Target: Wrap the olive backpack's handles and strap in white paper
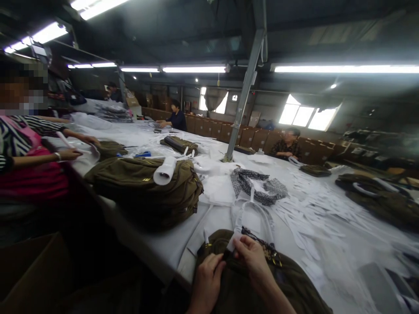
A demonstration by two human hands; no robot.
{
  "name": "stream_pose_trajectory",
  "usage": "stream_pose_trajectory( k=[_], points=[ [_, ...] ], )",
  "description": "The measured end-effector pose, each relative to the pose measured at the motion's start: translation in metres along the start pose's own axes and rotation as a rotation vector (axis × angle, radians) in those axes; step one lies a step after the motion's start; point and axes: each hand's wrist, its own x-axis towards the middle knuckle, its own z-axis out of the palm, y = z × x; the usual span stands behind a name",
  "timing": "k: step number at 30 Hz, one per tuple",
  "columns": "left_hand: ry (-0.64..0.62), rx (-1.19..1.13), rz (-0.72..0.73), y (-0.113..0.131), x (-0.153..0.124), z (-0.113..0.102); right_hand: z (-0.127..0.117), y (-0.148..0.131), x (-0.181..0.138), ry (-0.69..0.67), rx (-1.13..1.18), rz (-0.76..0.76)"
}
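Observation:
An olive-green bag lies at the near table edge under both my hands. My left hand is closed, pinching the bag's top edge near a small white tag. My right hand is closed too, its fingers pinching white wrapping at the base of the bag's white-wrapped handle. The two hands sit close together.
A pile of olive bags with a white paper roll lies left of centre. A black-and-white patterned cloth and several white paper strips cover the white table. A steel post rises mid-table. Other people work around it.

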Motion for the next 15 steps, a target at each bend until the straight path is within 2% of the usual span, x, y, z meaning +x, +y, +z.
stream_pose_trajectory(
  k=[5,8,15],
  points=[
    [-0.021,-0.015,-0.019,0.006,0.000,-0.003,0.001,0.004,-0.001,-0.109,-0.112,-0.041],
    [-0.038,-0.037,-0.022,0.010,0.000,-0.005,0.002,0.006,-0.003,-0.163,-0.224,-0.119],
    [-0.033,-0.178,-0.160,0.023,0.000,-0.012,0.006,0.007,-0.008,-0.111,-0.631,-0.319]
  ],
)
